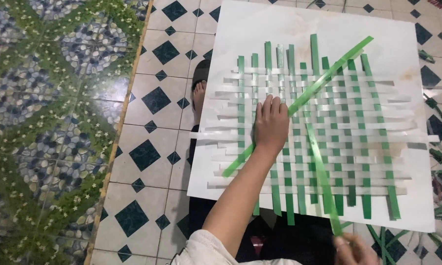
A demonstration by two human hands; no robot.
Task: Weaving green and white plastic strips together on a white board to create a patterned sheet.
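No packages, labels, signs or screens show anywhere in the head view, on the floor or elsewhere.

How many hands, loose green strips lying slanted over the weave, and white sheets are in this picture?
Hands: 2 (left hand flat on the weave, right hand)
Loose green strips: 2 (long green strip, second green strip in the right hand's grip)
White sheet: 1
Total: 5
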